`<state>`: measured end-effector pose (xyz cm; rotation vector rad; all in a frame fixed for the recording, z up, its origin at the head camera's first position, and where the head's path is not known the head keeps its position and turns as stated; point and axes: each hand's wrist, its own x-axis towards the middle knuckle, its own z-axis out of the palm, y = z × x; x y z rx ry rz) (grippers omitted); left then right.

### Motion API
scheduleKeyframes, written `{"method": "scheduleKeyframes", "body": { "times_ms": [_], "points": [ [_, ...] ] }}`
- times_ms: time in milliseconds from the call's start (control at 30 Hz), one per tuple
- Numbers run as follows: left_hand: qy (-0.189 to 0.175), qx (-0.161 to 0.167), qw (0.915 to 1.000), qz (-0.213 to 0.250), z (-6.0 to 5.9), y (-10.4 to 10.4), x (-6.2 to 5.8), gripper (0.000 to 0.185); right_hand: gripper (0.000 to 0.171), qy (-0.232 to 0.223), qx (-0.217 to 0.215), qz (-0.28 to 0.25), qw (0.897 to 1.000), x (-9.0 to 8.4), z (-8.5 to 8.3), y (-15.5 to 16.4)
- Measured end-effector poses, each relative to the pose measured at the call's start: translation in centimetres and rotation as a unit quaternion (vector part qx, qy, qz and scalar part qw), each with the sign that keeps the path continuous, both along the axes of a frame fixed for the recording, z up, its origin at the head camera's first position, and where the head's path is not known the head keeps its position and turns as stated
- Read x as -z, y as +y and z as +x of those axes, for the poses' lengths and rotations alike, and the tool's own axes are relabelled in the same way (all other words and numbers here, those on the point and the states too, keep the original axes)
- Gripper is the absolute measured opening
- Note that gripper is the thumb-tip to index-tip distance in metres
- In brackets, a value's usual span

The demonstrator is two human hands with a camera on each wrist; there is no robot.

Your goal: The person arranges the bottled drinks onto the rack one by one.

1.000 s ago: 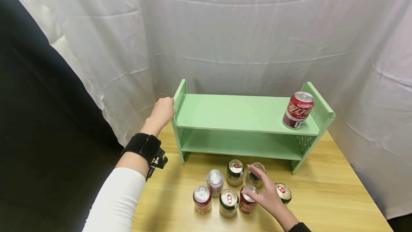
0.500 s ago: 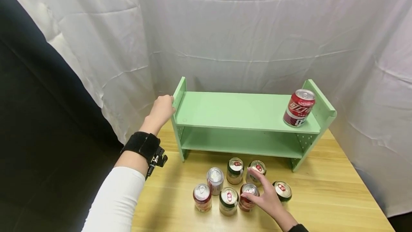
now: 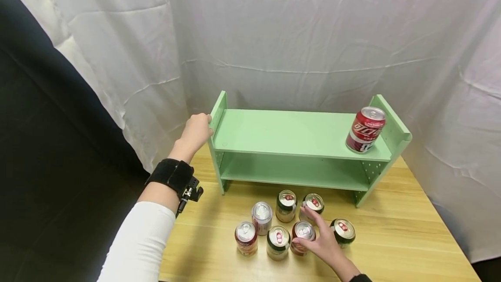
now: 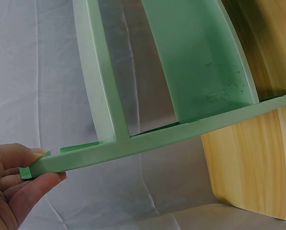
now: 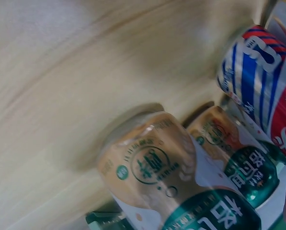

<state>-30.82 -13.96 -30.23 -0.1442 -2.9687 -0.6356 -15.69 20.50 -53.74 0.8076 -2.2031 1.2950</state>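
Note:
A light green two-tier shelf (image 3: 289,134) stands at the back of the wooden table (image 3: 411,238). My left hand (image 3: 198,128) grips the top edge of its left side panel; in the left wrist view the thumb and fingers (image 4: 23,184) pinch that panel's end. Several drink cans stand in a cluster in front of the shelf. My right hand (image 3: 318,239) reaches among them, thumb against the front of a red can (image 3: 303,232), index finger stretched behind it beside another can (image 3: 313,203). The right wrist view is blurred and shows tan-and-green cans (image 5: 152,167) close up.
A red cola can (image 3: 365,129) stands at the right end of the top shelf. The lower shelf (image 3: 293,173) holds nothing. White cloth (image 3: 297,42) hangs behind and to the right; a dark drop lies past the table's left edge.
My right hand has drawn slightly back from the farther can and settled around the red can. The left hand keeps its hold on the shelf's side.

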Motion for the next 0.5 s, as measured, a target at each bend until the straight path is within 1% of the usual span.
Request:
{"method": "scheduleKeyframes", "body": {
  "times_ms": [67,233,267,367,433,500],
  "points": [
    [-0.004,-0.001,1.0,0.003,0.0,0.0,-0.1,0.02,0.094,-0.004,0.001,0.007,1.0,0.2,0.0,0.0],
    [-0.009,-0.004,0.9999,0.006,0.0,0.0,0.0,0.006,0.094,-0.005,0.013,0.014,1.0,1.0,0.1,0.1],
    [-0.009,-0.004,0.9999,0.006,0.0,0.0,0.0,0.006,0.094,-0.005,0.016,0.013,1.0,1.2,0.1,0.1],
    [-0.008,-0.001,0.9999,0.008,-0.1,0.0,0.0,0.013,0.098,-0.01,0.025,0.01,1.0,2.0,0.1,0.2],
    [-0.005,0.001,1.0,0.005,-0.1,0.0,0.0,0.021,0.102,-0.019,0.031,0.011,0.999,3.3,-0.1,0.4],
    [-0.003,0.004,1.0,0.004,-0.1,0.0,0.0,0.023,0.104,-0.04,0.038,0.018,0.998,4.5,-0.4,0.8]
  ]
}}
